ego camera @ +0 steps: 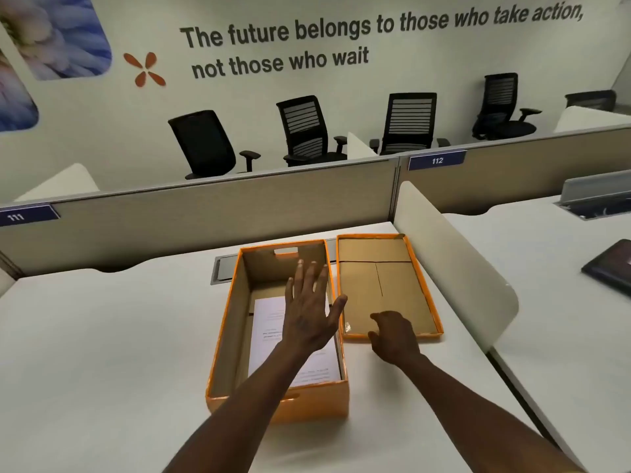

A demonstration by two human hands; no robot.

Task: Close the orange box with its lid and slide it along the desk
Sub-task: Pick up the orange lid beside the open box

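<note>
The orange box [225, 339] stands open on the white desk, brown inside, with white printed papers [266, 322] lying on its floor. Its lid [386, 285] lies upside down right beside it, touching the box's right wall, orange rim up. My left hand [310, 312] hovers flat over the open box with fingers spread, holding nothing. My right hand [392, 336] rests on the lid's near edge, fingers curled over the rim; whether it grips the rim I cannot tell.
A white curved divider [454, 268] stands just right of the lid. A beige partition [205, 216] closes the desk's far side, with a grey cable slot [223, 268] behind the box. A dark tablet [611, 268] lies on the neighbouring desk. Bare desk surface [102, 353] stretches left of the box.
</note>
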